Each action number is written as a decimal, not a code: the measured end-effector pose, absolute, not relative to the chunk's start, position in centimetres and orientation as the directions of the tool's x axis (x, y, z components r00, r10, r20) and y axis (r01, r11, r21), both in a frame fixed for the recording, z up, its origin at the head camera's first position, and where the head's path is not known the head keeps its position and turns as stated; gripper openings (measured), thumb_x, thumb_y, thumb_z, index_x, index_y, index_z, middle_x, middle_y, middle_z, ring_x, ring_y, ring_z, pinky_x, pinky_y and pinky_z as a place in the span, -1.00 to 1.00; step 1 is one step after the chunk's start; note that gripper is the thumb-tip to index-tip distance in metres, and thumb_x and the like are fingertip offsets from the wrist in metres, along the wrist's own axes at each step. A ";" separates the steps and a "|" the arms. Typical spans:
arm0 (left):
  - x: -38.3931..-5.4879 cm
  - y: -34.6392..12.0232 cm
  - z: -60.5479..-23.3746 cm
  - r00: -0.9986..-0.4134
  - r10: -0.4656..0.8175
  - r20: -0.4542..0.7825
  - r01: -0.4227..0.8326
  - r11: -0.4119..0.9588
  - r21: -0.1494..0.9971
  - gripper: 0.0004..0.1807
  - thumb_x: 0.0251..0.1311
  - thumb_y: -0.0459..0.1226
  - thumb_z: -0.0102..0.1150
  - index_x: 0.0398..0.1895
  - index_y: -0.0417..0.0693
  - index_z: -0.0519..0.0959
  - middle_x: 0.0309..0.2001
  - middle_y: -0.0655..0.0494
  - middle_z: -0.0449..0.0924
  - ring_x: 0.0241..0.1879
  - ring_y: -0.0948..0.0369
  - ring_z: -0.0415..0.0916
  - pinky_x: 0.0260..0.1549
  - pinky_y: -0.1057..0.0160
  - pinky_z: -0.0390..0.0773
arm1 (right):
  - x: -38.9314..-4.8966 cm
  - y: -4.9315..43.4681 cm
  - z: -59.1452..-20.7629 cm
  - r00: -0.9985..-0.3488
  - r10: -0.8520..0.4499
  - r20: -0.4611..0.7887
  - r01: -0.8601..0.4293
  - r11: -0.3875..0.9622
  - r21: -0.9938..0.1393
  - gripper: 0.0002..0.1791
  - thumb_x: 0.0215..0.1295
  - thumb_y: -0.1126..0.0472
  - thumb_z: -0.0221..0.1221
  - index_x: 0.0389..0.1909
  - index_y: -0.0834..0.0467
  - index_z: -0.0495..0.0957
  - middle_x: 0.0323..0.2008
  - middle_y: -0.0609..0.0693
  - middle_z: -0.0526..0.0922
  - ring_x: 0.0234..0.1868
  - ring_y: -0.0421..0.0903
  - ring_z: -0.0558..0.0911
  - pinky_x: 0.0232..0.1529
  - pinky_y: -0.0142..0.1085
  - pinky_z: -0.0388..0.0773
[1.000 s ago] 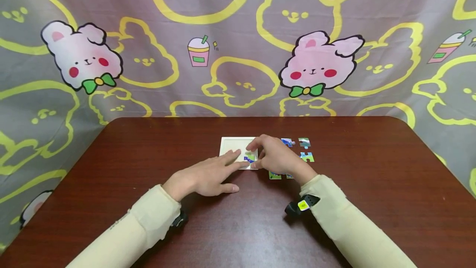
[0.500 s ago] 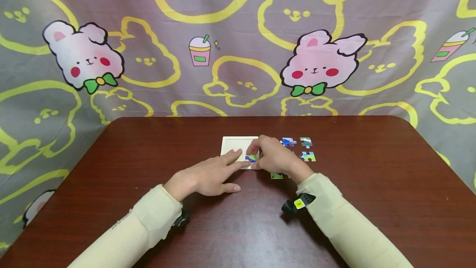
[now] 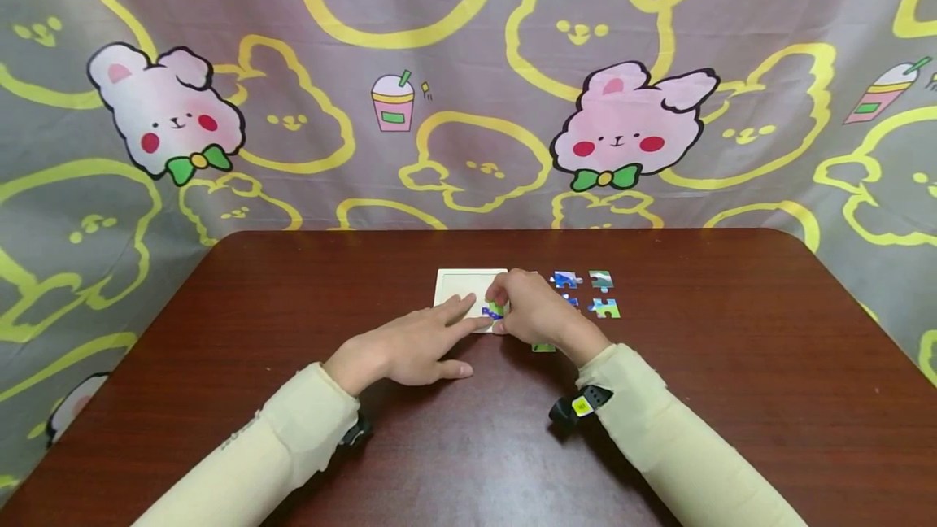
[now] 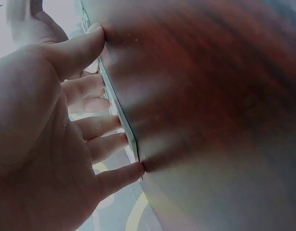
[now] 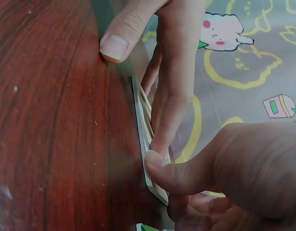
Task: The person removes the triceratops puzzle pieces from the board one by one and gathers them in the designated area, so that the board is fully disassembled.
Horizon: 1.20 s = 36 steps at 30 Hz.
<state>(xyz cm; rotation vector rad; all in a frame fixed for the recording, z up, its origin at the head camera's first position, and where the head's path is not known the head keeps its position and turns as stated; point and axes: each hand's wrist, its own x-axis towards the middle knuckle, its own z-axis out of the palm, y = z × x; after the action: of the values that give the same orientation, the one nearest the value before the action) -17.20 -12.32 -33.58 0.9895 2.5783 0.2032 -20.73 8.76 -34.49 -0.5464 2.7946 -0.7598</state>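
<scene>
A shallow cream puzzle tray (image 3: 455, 283) lies flat on the table. My left hand (image 3: 410, 348) rests across its near left side with straight, spread fingers; in the left wrist view the fingertips line the tray's edge. At the tray's near right corner, my right hand (image 3: 545, 314) pinches a green and blue jigsaw piece (image 3: 494, 311) with curled fingers. The piece is partly covered by the fingers, so its exact seating cannot be told. In the right wrist view the right thumb (image 5: 174, 173) touches the tray rim (image 5: 142, 137), close to a left fingertip.
Several loose jigsaw pieces lie right of the tray, among them a blue one (image 3: 566, 279), a grey-green one (image 3: 601, 280) and a green one (image 3: 606, 309). Another piece (image 3: 543, 346) shows below the right hand. A patterned cloth (image 3: 468, 161) hangs behind the brown table (image 3: 329, 275).
My right hand and wrist have shifted slightly left, and its fingers have drawn in closer over the piece at the tray's corner. The left hand stays in place on the tray.
</scene>
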 end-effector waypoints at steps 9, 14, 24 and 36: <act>-17.2 -12.6 -33.5 -0.692 0.660 -0.294 0.601 0.751 0.272 -0.25 0.55 0.03 0.16 0.70 0.20 0.17 0.76 -0.09 -0.13 0.74 -0.12 -0.12 0.61 -0.22 0.19 | -20.8 8.5 -34.4 -0.909 -0.407 -0.085 -0.308 0.797 -0.520 -0.68 0.18 0.34 0.51 -0.09 0.16 0.65 -0.15 0.04 0.64 -0.11 -0.05 0.59 0.03 -0.14 0.60; -17.1 -12.5 -33.4 -0.694 0.656 -0.296 0.590 0.754 0.289 -0.26 0.55 0.00 0.17 0.69 0.20 0.18 0.76 -0.10 -0.13 0.74 -0.11 -0.13 0.61 -0.23 0.18 | -20.7 8.3 -34.4 -0.903 -0.418 -0.094 -0.319 0.802 -0.505 -0.68 0.19 0.33 0.50 -0.09 0.16 0.61 -0.16 0.03 0.59 -0.11 -0.05 0.56 0.00 -0.17 0.57; -17.2 -12.4 -33.4 -0.696 0.652 -0.301 0.583 0.758 0.293 -0.23 0.54 0.03 0.17 0.71 0.27 0.14 0.76 -0.06 -0.15 0.74 -0.08 -0.15 0.61 -0.21 0.18 | -20.4 8.3 -34.4 -0.913 -0.401 -0.067 -0.319 0.808 -0.495 -0.62 0.16 0.32 0.53 -0.10 0.12 0.55 -0.16 0.04 0.55 -0.20 -0.04 0.54 -0.12 -0.20 0.54; -17.4 -12.1 -33.6 -0.691 0.655 -0.307 0.585 0.755 0.296 -0.22 0.55 0.02 0.17 0.72 0.31 0.10 0.77 -0.06 -0.17 0.74 -0.10 -0.15 0.61 -0.23 0.17 | -20.4 9.2 -34.3 -0.902 -0.430 -0.043 -0.344 0.774 -0.532 -0.56 0.15 0.30 0.56 -0.04 0.11 0.54 -0.25 0.01 0.72 -0.29 -0.10 0.64 -0.19 -0.21 0.60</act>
<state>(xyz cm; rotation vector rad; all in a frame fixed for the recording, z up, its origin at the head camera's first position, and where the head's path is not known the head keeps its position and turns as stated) -17.39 -12.13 -33.62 0.9466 2.5582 0.2444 -20.39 9.15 -34.26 -0.6165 2.8049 -0.7934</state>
